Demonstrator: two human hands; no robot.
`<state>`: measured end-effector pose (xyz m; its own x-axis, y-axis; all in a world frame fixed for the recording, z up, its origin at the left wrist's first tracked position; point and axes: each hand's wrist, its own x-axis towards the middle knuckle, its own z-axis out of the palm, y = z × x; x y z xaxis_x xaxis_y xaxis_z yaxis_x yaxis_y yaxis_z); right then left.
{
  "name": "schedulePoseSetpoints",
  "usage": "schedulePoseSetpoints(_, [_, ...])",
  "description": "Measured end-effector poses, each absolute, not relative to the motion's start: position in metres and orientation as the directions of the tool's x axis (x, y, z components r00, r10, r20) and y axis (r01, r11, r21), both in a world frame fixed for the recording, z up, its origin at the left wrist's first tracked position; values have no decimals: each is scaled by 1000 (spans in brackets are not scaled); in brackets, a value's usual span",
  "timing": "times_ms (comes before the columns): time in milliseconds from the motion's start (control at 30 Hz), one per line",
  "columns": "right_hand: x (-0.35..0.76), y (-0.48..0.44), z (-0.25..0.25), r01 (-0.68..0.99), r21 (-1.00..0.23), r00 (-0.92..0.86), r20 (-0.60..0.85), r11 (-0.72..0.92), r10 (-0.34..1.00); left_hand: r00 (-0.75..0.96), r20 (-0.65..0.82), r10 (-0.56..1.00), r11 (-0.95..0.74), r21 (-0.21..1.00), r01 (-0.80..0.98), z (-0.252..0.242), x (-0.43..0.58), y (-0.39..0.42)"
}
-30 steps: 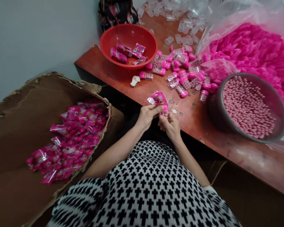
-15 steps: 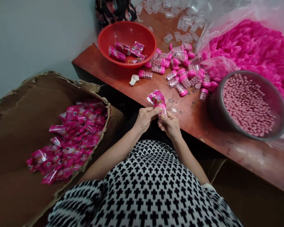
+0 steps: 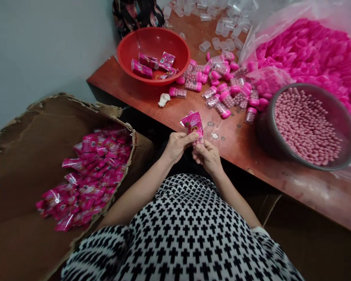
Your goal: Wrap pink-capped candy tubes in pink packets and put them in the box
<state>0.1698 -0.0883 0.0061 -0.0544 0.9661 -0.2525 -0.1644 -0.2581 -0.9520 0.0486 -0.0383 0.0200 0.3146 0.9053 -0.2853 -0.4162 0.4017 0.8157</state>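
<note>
Head view: left hand [image 3: 178,145] and right hand [image 3: 208,156] both pinch a glossy pink printed plastic sachet [image 3: 193,123], held upright over the near edge of the worn reddish wooden table [image 3: 152,95]. Farther off sits a round red plastic bowl [image 3: 152,41], then a plain grey wall [image 3: 46,39]. The fingers hide the sachet's lower end.

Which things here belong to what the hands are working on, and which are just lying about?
In hand: left hand and right hand pinching the pink packet; probably the filled bottles, red bowl, cardboard box of packets.
Lying about: white scrap, patterned bag, empty clear bottles, pink caps, grey bowl of pellets.
</note>
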Motion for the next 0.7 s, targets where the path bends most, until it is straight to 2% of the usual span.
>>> schedulePoseSetpoints(33, [169,-89,6,-207,-937,-74,-273,-282,959,337,-281,899,403,830,-386,21,46,-38])
schedulePoseSetpoints(100, [168,-90,6,-175,-948,-48,-260,-264,964,329,-276,903,385,861,-333,21,43,-37])
schedulePoseSetpoints(200, [166,-91,8,41,-989,77,-137,-141,988,197,-268,943,317,902,-292,22,44,-40])
schedulePoseSetpoints(267, [164,-91,7,114,-989,137,-82,-98,987,97,-250,963,268,920,-286,22,49,-43])
schedulePoseSetpoints(333, [161,-91,4,35,-992,115,-118,-122,986,45,-227,973,231,941,-246,22,53,-46])
schedulePoseSetpoints(433, [159,-90,-3,-215,-943,-44,-251,-255,967,51,-200,978,205,972,-119,24,54,-50])
schedulePoseSetpoints(467, [161,-89,-4,-246,-921,-105,-285,-302,953,69,-198,978,203,976,-77,24,52,-51])
schedulePoseSetpoints(533, [172,-84,-3,-162,-933,-140,-300,-321,944,110,-197,974,202,979,-32,26,46,-52])
schedulePoseSetpoints(600, [187,-75,4,21,-978,-22,-210,-209,977,170,-231,958,239,971,-28,27,40,-52])
schedulePoseSetpoints(633, [196,-68,10,100,-987,92,-114,-123,989,204,-258,945,269,963,-27,28,38,-53])
schedulePoseSetpoints(667, [203,-62,17,140,-989,168,-24,-48,986,236,-286,929,300,954,-22,29,38,-53])
schedulePoseSetpoints(700, [208,-55,23,150,-989,158,38,14,987,263,-311,913,324,946,-9,29,38,-55])
